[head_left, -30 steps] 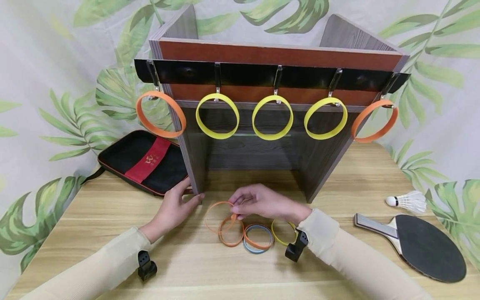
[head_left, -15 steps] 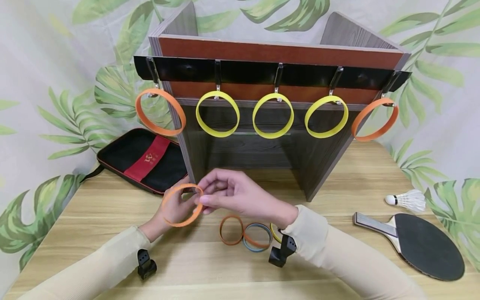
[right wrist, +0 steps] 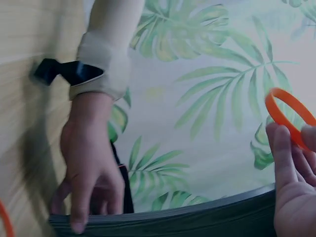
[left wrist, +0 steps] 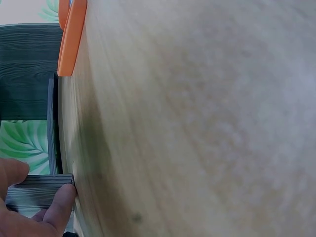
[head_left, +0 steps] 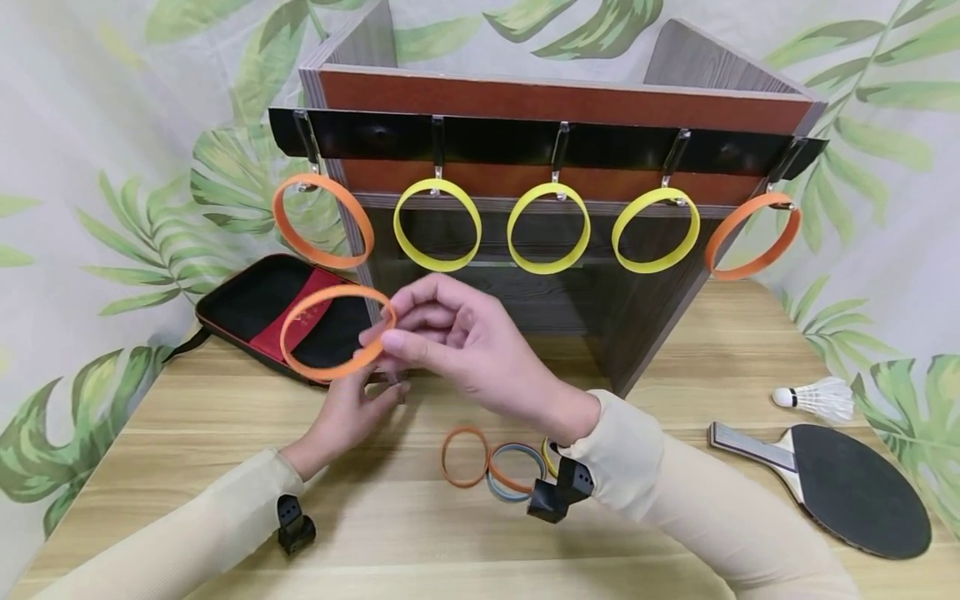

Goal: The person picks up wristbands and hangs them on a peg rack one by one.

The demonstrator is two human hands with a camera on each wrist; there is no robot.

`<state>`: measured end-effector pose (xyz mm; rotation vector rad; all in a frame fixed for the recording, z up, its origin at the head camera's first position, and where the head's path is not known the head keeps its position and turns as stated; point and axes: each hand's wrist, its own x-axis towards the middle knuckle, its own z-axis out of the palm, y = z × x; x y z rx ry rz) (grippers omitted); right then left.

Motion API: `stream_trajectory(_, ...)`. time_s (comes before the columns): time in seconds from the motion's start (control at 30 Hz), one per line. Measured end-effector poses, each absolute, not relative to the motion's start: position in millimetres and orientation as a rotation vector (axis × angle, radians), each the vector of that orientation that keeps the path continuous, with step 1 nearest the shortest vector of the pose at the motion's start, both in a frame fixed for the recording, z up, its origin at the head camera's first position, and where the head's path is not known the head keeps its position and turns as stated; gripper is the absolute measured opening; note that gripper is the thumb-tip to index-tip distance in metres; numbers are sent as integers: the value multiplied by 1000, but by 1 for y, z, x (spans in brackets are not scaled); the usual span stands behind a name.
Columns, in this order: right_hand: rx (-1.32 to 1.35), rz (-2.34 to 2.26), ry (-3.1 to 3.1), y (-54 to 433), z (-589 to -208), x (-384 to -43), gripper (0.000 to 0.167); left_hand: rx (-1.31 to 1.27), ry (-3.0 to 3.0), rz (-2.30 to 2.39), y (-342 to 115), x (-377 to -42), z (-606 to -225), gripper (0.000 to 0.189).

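Note:
My right hand (head_left: 480,342) pinches an orange silicone wristband (head_left: 295,358) between thumb and fingers, raised in front of the black case. In the right wrist view the same band (right wrist: 281,114) tilts up from the fingertips. Low on the left, my left hand (head_left: 348,421) grips the foot of the wooden stand's left side panel. The left wrist view has this panel (left wrist: 39,190) between thumb and fingers. Five hooks on the stand's black strip (head_left: 495,142) each carry a wristband: an orange one (head_left: 281,221) at the far left, yellow ones (head_left: 550,268) between, and another orange (head_left: 738,273) far right.
On the table lie an orange wristband (head_left: 444,468), an orange and a blue band (head_left: 510,497) overlapping, and a yellow band (head_left: 548,460) partly hidden by the right wrist. A black case (head_left: 247,292) sits left; a shuttlecock (head_left: 813,399) and a table tennis paddle (head_left: 862,492) lie right.
My right hand has lifted the orange wristband from beside the loose bands, up and to the left toward the left hook. My left hand stays on the stand's panel.

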<state>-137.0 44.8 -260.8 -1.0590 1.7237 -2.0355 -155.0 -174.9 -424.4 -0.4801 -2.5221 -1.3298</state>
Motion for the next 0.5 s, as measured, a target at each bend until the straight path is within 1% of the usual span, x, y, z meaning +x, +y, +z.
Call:
stream_trajectory(0.13,-1042,-2158,1667,38,-247,-136,16,-471,-2546,-1344,-175,-156,-423,46)
stream_trajectory(0.5,-912,-2383,1593,13,-223,-138,17,-516,-2488,-1370,-174,-156,-423,50)
